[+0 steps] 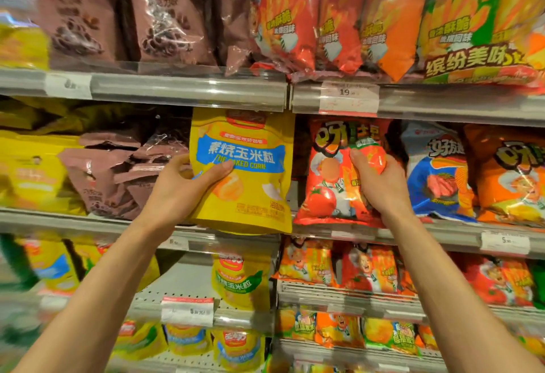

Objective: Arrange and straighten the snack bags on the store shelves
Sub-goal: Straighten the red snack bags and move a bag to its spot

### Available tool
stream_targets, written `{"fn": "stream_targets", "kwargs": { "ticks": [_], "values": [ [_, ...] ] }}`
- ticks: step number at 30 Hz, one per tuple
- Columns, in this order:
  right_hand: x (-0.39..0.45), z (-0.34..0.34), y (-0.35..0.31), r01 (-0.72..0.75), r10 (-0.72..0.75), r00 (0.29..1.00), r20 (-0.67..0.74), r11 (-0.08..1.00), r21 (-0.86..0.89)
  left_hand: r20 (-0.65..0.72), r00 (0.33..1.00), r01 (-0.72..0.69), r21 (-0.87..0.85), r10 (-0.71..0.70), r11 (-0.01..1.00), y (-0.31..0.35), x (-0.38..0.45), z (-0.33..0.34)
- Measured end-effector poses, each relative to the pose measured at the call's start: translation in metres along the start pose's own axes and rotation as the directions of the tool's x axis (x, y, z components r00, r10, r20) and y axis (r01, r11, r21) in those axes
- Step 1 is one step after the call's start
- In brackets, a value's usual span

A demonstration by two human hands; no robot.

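Observation:
A yellow baked corn bag [253, 183] with a blue label stands upright at the front of the middle shelf [88, 222]. My left hand [180, 189] grips its left edge, thumb across the front. Just to the right stands a red tomato snack bag [327, 189], and my right hand [380, 186] holds its right side, fingers pressed into the front. Both bags rest at the shelf edge.
Brown bags [118, 177] lie tumbled left of the yellow bag. A blue bag [439, 177] and an orange bag [510, 177] stand to the right. The upper shelf holds brown bags [165, 12] and red-orange packs [383, 24]. Lower shelves hold several yellow and orange bags.

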State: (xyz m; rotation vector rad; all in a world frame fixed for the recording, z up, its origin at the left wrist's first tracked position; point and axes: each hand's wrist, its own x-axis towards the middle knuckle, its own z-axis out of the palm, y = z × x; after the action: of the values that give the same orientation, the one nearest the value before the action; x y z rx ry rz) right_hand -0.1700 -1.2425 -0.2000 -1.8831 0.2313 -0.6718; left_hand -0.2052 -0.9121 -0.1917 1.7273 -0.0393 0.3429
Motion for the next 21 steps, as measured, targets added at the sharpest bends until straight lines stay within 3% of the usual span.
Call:
{"fn": "stream_targets", "kwargs": {
  "ticks": [3,7,13,21],
  "values": [
    [0.017,0.027,-0.009,-0.019,0.019,1.0,-0.019,1.0,-0.002,-0.006,1.0,-0.006,0.013,0.006,1.0,0.001,-0.001,-0.005],
    [0.013,0.043,-0.008,-0.025,0.028,0.997,0.072,0.999,-0.047,-0.018,1.0,0.002,-0.019,-0.002,1.0,-0.001,-0.002,-0.009],
    [-0.019,0.041,0.016,0.252,-0.231,0.966,0.112,0.94,-0.231,-0.018,0.998,0.052,-0.017,-0.052,0.999,-0.013,0.002,-0.008],
    [0.006,0.048,0.014,0.394,-0.303,0.917,0.259,0.781,-0.485,0.005,0.997,0.075,-0.004,-0.075,0.997,-0.012,-0.003,0.002]
  ]
}}
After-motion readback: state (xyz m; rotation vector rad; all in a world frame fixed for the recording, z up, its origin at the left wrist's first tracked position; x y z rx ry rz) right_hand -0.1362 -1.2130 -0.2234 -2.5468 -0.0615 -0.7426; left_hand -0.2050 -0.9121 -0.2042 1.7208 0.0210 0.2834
